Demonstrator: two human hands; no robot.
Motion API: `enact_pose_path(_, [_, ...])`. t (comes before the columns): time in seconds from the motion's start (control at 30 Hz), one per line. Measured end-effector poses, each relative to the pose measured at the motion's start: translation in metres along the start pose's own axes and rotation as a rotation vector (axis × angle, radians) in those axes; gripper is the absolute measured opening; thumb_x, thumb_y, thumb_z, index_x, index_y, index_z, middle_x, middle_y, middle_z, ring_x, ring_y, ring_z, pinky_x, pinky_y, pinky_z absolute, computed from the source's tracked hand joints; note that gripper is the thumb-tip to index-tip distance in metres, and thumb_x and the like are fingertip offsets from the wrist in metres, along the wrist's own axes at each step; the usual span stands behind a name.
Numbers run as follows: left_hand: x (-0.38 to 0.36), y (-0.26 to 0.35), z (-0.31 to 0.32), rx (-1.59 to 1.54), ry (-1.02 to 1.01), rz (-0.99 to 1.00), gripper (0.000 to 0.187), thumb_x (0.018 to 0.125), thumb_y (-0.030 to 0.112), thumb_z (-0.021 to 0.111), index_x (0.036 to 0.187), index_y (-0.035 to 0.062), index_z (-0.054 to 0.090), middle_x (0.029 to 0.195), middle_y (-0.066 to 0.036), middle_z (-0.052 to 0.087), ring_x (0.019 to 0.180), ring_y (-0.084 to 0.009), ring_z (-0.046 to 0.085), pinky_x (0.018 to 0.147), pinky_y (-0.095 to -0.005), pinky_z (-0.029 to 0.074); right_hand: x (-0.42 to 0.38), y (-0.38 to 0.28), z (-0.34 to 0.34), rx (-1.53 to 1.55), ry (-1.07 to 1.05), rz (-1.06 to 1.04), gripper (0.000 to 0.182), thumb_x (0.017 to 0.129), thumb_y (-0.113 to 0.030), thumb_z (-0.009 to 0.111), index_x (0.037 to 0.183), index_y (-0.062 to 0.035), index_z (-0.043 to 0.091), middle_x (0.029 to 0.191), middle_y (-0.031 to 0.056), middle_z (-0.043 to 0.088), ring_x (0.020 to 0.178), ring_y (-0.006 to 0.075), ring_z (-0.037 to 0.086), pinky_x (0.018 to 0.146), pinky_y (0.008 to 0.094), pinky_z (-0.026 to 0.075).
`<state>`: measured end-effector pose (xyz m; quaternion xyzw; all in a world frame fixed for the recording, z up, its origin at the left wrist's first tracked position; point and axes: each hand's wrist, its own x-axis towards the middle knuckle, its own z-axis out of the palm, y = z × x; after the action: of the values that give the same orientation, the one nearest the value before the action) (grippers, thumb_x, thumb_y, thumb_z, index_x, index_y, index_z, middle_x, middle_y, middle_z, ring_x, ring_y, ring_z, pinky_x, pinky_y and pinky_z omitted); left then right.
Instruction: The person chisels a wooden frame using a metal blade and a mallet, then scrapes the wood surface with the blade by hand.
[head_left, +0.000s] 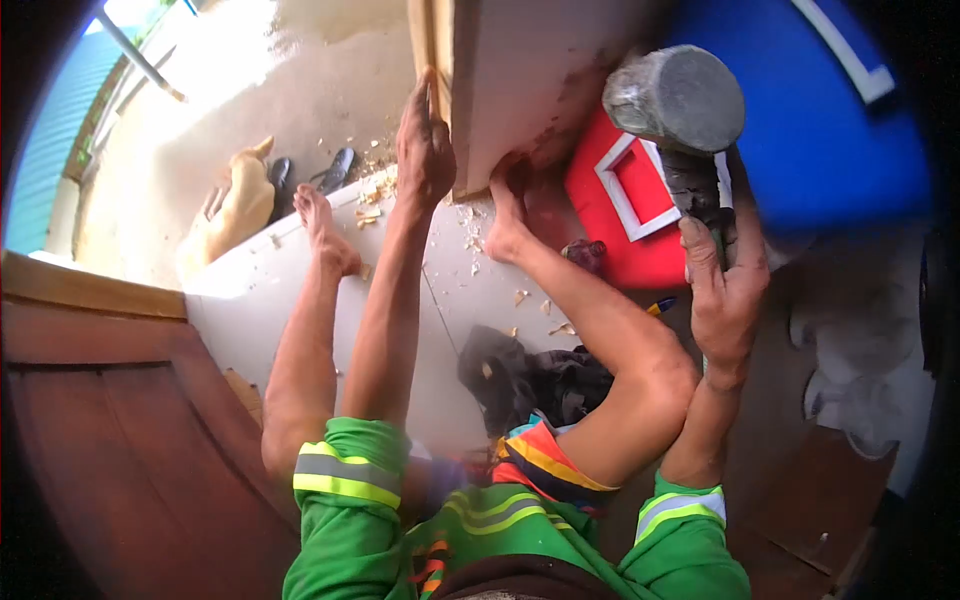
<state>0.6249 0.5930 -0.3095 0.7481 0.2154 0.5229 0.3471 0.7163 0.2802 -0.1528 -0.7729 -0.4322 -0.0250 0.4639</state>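
Observation:
My right hand is wrapped around the handle of a mallet, which is raised at the upper right. Its thick round head is grey, and dark wrapping covers the part just below it. My left hand is stretched forward, closed against the narrow wooden edge of an upright door or panel. Whatever its fingers may grip there is hidden. Wood chips lie on the pale tiles below that edge, between my bare feet.
A dog lies by dark sandals beyond the threshold. To the right stands a red and blue box with white outlines. Dark cloth lies between my legs. A brown panelled door is on the left.

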Motion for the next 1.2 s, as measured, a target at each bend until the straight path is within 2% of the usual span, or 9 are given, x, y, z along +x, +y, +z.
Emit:
enact_pose_path(0.1, [0.000,0.021,0.023,0.116,-0.062,-0.018,0.075,0.090,-0.004,0.033,0.162,0.0059,0.014,0.158,-0.030,0.033,0.144,-0.0393,0.040,0.115,-0.0387,0.036,-0.006,0.010,-0.008,0.052,0.030,-0.068,0.061,0.096,-0.016,0.067,0.149,0.0031,0.043,0.147,0.0227,0.053,0.135,0.0280,0.051,0.112,0.0380,0.038])
enact_pose_path(0.2, [-0.040,-0.003,0.016,0.231,-0.255,-0.105,0.084,0.088,-0.004,0.040,0.163,0.0086,0.003,0.134,-0.041,0.052,0.114,-0.0533,0.060,0.094,-0.0482,0.049,-0.011,0.006,-0.015,0.090,0.053,-0.118,0.063,0.096,-0.017,0.068,0.150,0.0004,0.043,0.144,0.0242,0.054,0.133,0.0311,0.054,0.110,0.0390,0.041])
enact_pose_path(0.23, [-0.048,0.021,0.003,0.443,-0.552,-0.496,0.075,0.091,-0.001,0.040,0.161,0.0067,0.015,0.123,-0.037,0.061,0.108,-0.0515,0.062,0.094,-0.0490,0.049,-0.012,0.005,-0.018,0.066,0.045,-0.108,0.064,0.095,-0.018,0.069,0.151,-0.0007,0.043,0.144,0.0249,0.055,0.133,0.0333,0.055,0.109,0.0398,0.042])
enact_pose_path(0.3, [-0.116,-0.105,-0.010,0.467,-0.737,-0.263,0.055,0.097,0.007,0.036,0.151,0.0022,0.041,0.119,-0.024,0.069,0.083,-0.0349,0.074,0.078,-0.0435,0.057,-0.012,0.020,-0.016,0.061,0.058,-0.166,0.065,0.094,-0.019,0.070,0.151,-0.0018,0.043,0.144,0.0250,0.055,0.133,0.0353,0.055,0.108,0.0409,0.044])
enact_pose_path(0.37, [-0.128,-0.056,-0.015,0.085,-0.619,-0.749,0.051,0.094,0.015,0.038,0.140,-0.0041,0.051,0.110,-0.018,0.074,0.072,-0.0234,0.074,0.068,-0.0367,0.059,-0.011,0.028,-0.017,0.054,0.068,-0.159,0.063,0.094,-0.021,0.070,0.150,-0.0033,0.045,0.138,0.0255,0.059,0.126,0.0371,0.060,0.103,0.0416,0.048])
enact_pose_path(0.67, [-0.232,-0.052,-0.051,-0.343,0.055,-1.138,0.041,0.106,0.032,0.041,0.135,0.0063,0.056,0.103,-0.007,0.069,0.074,-0.0136,0.058,0.068,-0.0298,0.050,-0.017,0.021,-0.022,0.079,0.054,-0.117,0.048,0.096,-0.018,0.066,0.140,0.0007,0.055,0.130,0.0238,0.064,0.120,0.0358,0.064,0.100,0.0410,0.050])
enact_pose_path(0.87, [-0.218,0.016,-0.097,-0.048,0.250,-0.703,0.040,0.109,0.029,0.040,0.134,0.0017,0.054,0.114,-0.009,0.065,0.096,-0.0143,0.056,0.086,-0.0326,0.046,-0.040,-0.045,-0.016,0.136,-0.098,-0.353,0.054,0.093,-0.007,0.067,0.142,0.0038,0.050,0.122,0.0174,0.066,0.109,0.0292,0.068,0.092,0.0406,0.055])
enact_pose_path(1.1, [-0.145,0.140,-0.145,0.192,0.740,-0.264,0.042,0.112,0.028,0.036,0.142,0.0022,0.051,0.122,-0.010,0.057,0.105,-0.0193,0.053,0.099,-0.0346,0.042,-0.086,-0.050,0.200,0.514,-0.205,0.053,0.061,0.096,-0.019,0.063,0.150,-0.0057,0.038,0.115,0.0285,0.064,0.104,0.0464,0.064,0.088,0.0518,0.053])
enact_pose_path(1.2, [-0.162,0.143,-0.167,0.257,0.282,-0.185,0.041,0.109,0.024,0.040,0.141,0.0000,0.052,0.121,-0.011,0.060,0.111,-0.0210,0.057,0.099,-0.0352,0.045,-0.151,0.010,0.267,0.400,-0.402,0.339,0.058,0.096,-0.021,0.063,0.147,-0.0043,0.043,0.121,0.0283,0.063,0.111,0.0453,0.063,0.093,0.0510,0.051])
